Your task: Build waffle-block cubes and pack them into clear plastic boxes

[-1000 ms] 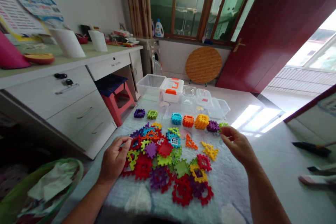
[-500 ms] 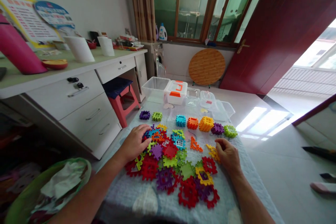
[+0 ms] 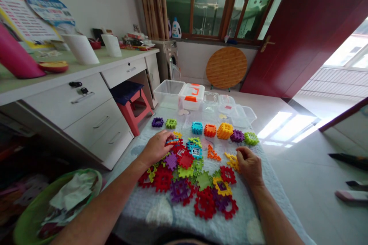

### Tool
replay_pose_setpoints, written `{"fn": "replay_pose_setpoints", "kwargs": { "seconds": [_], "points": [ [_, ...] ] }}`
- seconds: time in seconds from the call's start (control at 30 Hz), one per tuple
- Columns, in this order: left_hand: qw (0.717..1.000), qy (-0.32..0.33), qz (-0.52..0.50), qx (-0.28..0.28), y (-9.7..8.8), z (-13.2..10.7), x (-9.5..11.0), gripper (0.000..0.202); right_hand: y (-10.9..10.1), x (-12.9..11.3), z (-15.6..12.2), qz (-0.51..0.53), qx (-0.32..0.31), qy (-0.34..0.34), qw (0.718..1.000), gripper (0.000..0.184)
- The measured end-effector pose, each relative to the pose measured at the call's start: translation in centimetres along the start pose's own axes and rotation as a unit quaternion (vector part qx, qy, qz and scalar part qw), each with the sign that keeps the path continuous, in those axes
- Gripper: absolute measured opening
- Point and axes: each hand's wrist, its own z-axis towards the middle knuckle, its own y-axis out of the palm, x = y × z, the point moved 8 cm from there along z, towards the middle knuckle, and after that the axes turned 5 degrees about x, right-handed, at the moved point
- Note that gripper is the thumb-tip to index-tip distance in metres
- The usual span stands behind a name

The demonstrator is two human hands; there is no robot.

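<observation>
My left hand (image 3: 159,146) is closed at the far left of a pile of toothed plastic building tiles. Between its fingertips are blue and orange tiles (image 3: 173,141), seen nearly edge-on. My right hand (image 3: 250,165) rests at the pile's right side with its fingers curled. It is beside a yellow triangular tile (image 3: 232,161) and partly covers its right end; whether anything is in those fingers is hidden. Between the hands lie an orange triangular tile (image 3: 213,153), a light blue window tile (image 3: 196,152) and red tiles (image 3: 163,179).
Behind the pile stand stacks in one colour each, including an orange stack (image 3: 210,130) and a purple stack (image 3: 157,122). Farther back are a clear bin (image 3: 169,92) and a lidded box (image 3: 192,97). A desk (image 3: 94,113) and a stool (image 3: 135,107) stand to the left.
My left hand has moved slightly away from me and to the right; the blue and orange tiles at its fingertips are now gathered and tilted. My right hand has stayed by the yellow triangle.
</observation>
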Motion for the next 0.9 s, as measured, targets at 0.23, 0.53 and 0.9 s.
{"fn": "replay_pose_setpoints", "kwargs": {
  "seconds": [0.23, 0.53, 0.9],
  "points": [
    [0.997, 0.077, 0.009, 0.003, 0.0, -0.9, 2.9, 0.016, 0.1, 0.1, 0.0, 0.003, 0.0, -0.001, 1.0, 0.026],
    [0.996, 0.07, -0.037, -0.05, 0.0, -0.6, 3.1, 0.02, -0.1, 0.4, -0.1, 0.01, 0.006, 0.012, 1.0, 0.025],
    [0.972, 0.12, 0.109, -0.168, 6.7, 4.8, 6.2, 0.036, -0.3, 0.8, 0.0, 0.007, 0.03, 0.015, 0.999, 0.024]
  ]
}}
